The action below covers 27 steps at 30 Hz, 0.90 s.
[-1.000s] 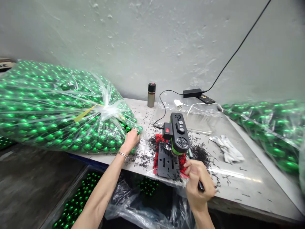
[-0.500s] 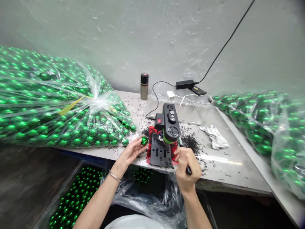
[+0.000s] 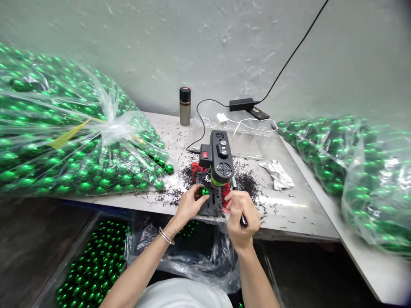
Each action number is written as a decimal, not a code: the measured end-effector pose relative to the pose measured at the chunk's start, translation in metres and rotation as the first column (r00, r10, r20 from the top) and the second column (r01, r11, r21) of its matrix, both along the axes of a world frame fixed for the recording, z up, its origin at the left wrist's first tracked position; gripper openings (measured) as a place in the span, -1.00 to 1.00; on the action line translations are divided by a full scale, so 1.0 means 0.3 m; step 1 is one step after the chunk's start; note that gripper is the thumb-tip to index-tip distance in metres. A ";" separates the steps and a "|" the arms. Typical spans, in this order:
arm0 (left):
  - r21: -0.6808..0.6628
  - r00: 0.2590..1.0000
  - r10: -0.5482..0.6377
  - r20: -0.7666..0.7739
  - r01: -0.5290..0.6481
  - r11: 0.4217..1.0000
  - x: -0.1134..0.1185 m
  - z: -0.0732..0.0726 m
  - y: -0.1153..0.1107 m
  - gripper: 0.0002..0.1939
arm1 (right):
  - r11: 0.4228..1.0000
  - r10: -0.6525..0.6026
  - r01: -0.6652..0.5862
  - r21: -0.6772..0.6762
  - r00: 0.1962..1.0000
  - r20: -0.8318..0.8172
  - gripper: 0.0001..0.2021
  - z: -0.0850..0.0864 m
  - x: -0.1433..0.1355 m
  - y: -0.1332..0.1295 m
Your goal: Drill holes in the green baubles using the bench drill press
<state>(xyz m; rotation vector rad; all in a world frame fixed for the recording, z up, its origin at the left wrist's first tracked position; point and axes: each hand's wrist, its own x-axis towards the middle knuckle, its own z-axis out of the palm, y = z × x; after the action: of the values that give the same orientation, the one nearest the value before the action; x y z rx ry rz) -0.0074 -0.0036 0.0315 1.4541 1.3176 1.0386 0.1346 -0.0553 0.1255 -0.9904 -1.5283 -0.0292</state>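
Between the fingertips of my left hand point(image 3: 192, 201) is a shiny green ball point(image 3: 205, 191), held over the black slotted base plate point(image 3: 210, 206) of a small bench drill press point(image 3: 222, 156). The black head of the press stands just above and behind the ball. My right hand point(image 3: 243, 216) is wrapped round the black-ended lever point(image 3: 244, 221) on the right side of the press. Red material point(image 3: 226, 194) shows under the base, with dark shavings point(image 3: 247, 184) heaped beside it. The drill tip is hidden under the head.
A large clear bag of green balls point(image 3: 80, 162) lies at left, another bag point(image 3: 334, 158) at right. Behind the press are a bottle point(image 3: 185, 107), a power adapter point(image 3: 241, 104) and a clear plastic tray point(image 3: 250, 147). White gloves point(image 3: 278, 174) lie right. Below the table is a bin of green balls point(image 3: 93, 265).
My left hand has carried the green ball rightward from beside the press to over its base plate. My right hand stays on the lever. The whole view has shifted slightly.
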 end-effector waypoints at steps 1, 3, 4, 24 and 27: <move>0.051 0.997 -0.001 -0.077 0.004 0.999 0.005 -0.004 -0.002 -0.66 | 1.000 -0.001 0.001 -0.004 1.000 0.005 -0.73 -0.001 0.001 -0.001; 0.173 0.981 0.004 -0.192 0.029 0.984 0.013 -0.011 -0.004 -0.66 | 1.000 0.003 -0.003 -0.012 1.000 0.009 -0.73 -0.003 0.003 -0.001; 0.231 0.974 0.005 -0.227 0.049 0.972 0.016 -0.015 -0.003 -0.66 | 1.000 0.008 -0.007 -0.015 1.000 0.008 -0.73 -0.004 0.004 -0.002; 0.442 0.960 0.048 -0.277 0.083 0.893 0.036 -0.073 0.001 -0.68 | 0.993 -0.002 0.004 0.118 1.000 -0.018 -0.69 -0.308 0.013 0.033; 0.448 0.960 0.046 -0.277 0.086 0.890 0.035 -0.073 -0.002 -0.69 | 0.989 0.018 -0.015 0.145 1.000 -0.017 -0.70 -0.325 0.016 0.045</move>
<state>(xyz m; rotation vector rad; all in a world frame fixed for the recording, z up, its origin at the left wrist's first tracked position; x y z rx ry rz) 0.0031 -0.0043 0.0097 2.0284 1.3001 1.2175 0.1393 -0.0417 0.0279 -0.8605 -1.4956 -0.1178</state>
